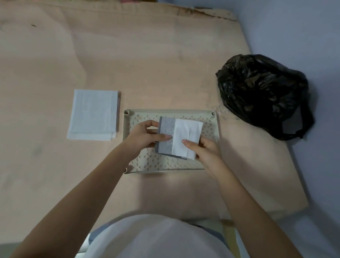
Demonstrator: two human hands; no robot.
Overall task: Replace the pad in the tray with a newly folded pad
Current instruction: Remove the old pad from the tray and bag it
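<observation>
Both hands, left hand (145, 134) and right hand (202, 148), pinch a folded pad (177, 137) above the tray (211, 126). Loosen either pinch and I reckon it springs open, unfolding.

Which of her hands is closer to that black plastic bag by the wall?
The right hand. It grips the folded pad's right edge over the tray, below and left of the black bag. The left hand, on the pad's other edge, is farther away.
</observation>
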